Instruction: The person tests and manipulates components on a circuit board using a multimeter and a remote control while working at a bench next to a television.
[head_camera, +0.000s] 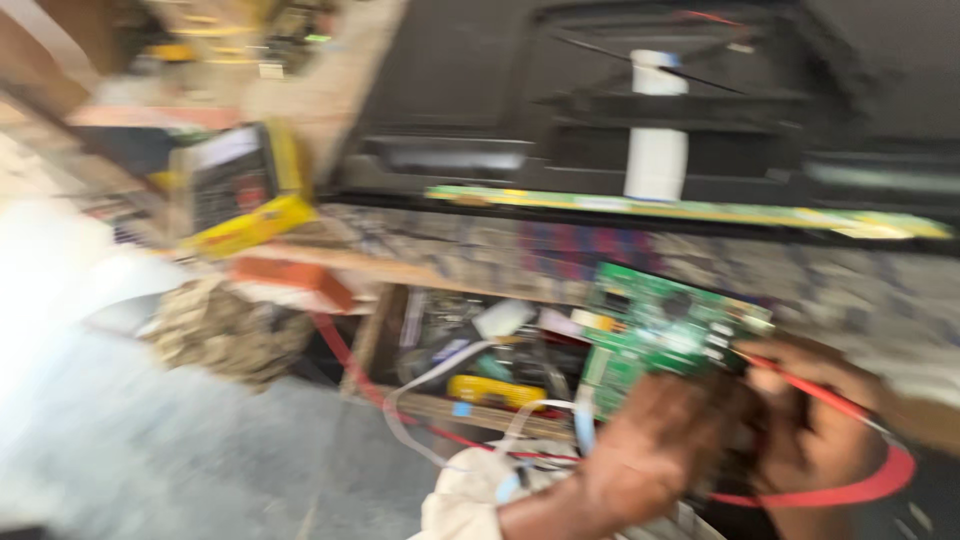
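The picture is blurred by motion. My left hand (655, 440) grips the lower edge of a green circuit board (660, 325), held up in front of me at the lower right. My right hand (820, 420) is right beside it, pinching a red test probe (800, 385) whose tip touches the board's right edge. The probe's red lead (870, 485) loops under my right hand.
A yellow multimeter (240, 190) stands at the left on the bench. A large dark panel (640, 110) with a long green strip (690, 208) and a white ribbon (656, 125) lies behind. An open drawer (480, 370) of wires and parts sits below the bench edge.
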